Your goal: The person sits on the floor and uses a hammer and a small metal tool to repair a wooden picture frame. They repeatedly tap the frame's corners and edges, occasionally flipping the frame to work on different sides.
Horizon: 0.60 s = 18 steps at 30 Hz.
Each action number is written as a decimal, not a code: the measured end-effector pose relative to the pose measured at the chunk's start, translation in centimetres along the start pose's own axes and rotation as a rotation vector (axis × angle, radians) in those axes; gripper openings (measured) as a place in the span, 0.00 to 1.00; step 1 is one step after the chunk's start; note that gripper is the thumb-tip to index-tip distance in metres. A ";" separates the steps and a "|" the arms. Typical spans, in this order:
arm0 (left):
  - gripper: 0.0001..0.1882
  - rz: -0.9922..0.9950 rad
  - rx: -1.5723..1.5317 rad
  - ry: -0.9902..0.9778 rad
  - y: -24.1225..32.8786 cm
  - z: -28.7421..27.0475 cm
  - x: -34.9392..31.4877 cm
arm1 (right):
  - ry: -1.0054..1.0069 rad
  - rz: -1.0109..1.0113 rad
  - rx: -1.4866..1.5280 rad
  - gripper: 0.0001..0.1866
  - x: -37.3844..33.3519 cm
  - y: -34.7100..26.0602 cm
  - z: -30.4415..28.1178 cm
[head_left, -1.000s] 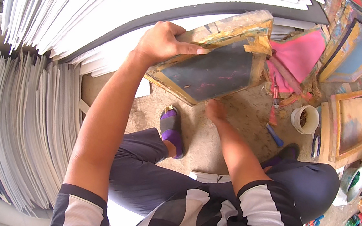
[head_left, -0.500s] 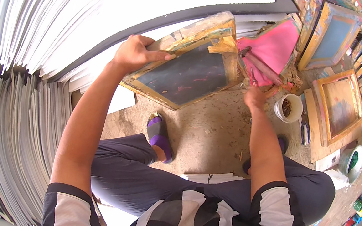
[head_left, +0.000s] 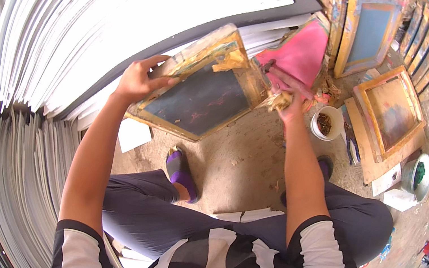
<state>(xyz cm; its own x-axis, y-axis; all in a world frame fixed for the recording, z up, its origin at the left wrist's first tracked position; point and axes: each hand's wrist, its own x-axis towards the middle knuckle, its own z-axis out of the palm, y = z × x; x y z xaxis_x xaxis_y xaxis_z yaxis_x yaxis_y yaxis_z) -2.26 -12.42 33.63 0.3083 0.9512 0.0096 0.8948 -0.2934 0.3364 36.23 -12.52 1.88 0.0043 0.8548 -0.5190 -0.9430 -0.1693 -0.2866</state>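
My left hand grips the upper left edge of a wooden screen frame, thumb over the front. Dark mesh fills the tilted frame, and torn yellowish tape clings near its top right corner. Beside the frame's right corner, my right hand is closed on a crumpled yellowish wad that looks like tape. Just beyond that hand, a hammer with a reddish-brown handle lies over a pink panel.
White sheets are stacked along the left. A white bucket with brown bits stands right of my right hand, near pliers. Further right lie another wooden frame and a bowl with green stuff. A blue-mesh frame leans behind.
The view has shifted a little. My left hand and the frame have moved slightly left. My right hand, earlier near the hammer, now shows a crumpled yellowish wad beside the frame's corner.
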 end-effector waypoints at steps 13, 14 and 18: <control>0.36 -0.096 0.225 -0.066 5.3 1.9 2.3 | 0.035 0.203 -2.014 0.25 -2.2 7.9 -1.3; 0.35 -0.075 0.227 -0.051 5.5 1.9 2.6 | 0.013 0.188 -1.919 0.22 -0.2 8.1 -3.6; 0.34 -0.063 0.210 -0.040 5.2 2.0 2.4 | 0.086 0.246 -1.464 0.14 2.2 8.2 -5.5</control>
<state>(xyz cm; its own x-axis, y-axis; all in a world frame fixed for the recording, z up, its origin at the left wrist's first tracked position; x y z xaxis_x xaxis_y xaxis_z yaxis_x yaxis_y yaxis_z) 3.77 -11.91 33.56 0.2587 0.9650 -0.0436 0.9589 -0.2511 0.1318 30.31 -14.74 -6.07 -0.0334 0.7099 -0.7035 0.2409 -0.6774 -0.6951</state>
